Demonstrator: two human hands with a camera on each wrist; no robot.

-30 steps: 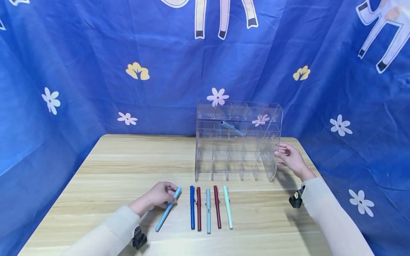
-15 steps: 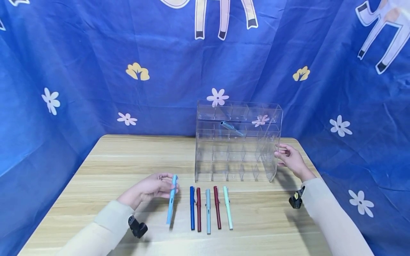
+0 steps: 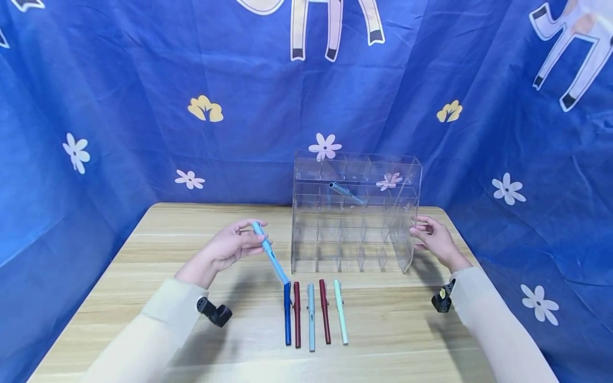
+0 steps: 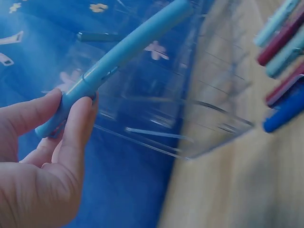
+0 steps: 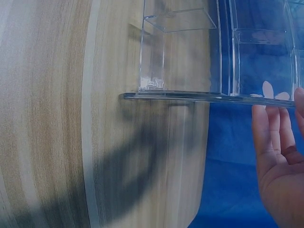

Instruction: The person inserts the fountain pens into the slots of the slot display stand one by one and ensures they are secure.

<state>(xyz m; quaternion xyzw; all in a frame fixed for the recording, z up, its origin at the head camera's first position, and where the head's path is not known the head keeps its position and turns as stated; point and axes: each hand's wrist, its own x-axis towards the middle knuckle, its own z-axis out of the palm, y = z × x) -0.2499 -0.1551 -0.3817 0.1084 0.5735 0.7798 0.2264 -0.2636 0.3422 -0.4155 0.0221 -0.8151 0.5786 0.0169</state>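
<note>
My left hand [image 3: 230, 247] pinches a capped light blue pen [image 3: 273, 260] near its cap end, between thumb and fingers. Raised over the table, this pen slants down to the right, its lower tip overlapping the top of a dark blue pen [image 3: 287, 316] in the head view. To the right stands a clear acrylic rack [image 3: 404, 234] with rows of small compartments; one blue pen [image 3: 346, 192] leans in an upper row. My right hand [image 3: 436, 239] touches the rack's right side panel, its fingers fairly straight in the right wrist view [image 5: 280, 156].
Beside the dark blue pen lie a dark red pen [image 3: 297, 316], a grey-blue pen [image 3: 312, 319], another dark red pen [image 3: 325, 314] and a mint pen [image 3: 341, 314], in front of the rack. A blue patterned curtain [image 3: 239, 133] hangs behind the wooden table [image 3: 191, 223].
My left hand has lifted the light blue pen from the table left of the row, moving it away from me and swinging its lower end to the right. My right hand has stayed at the rack.
</note>
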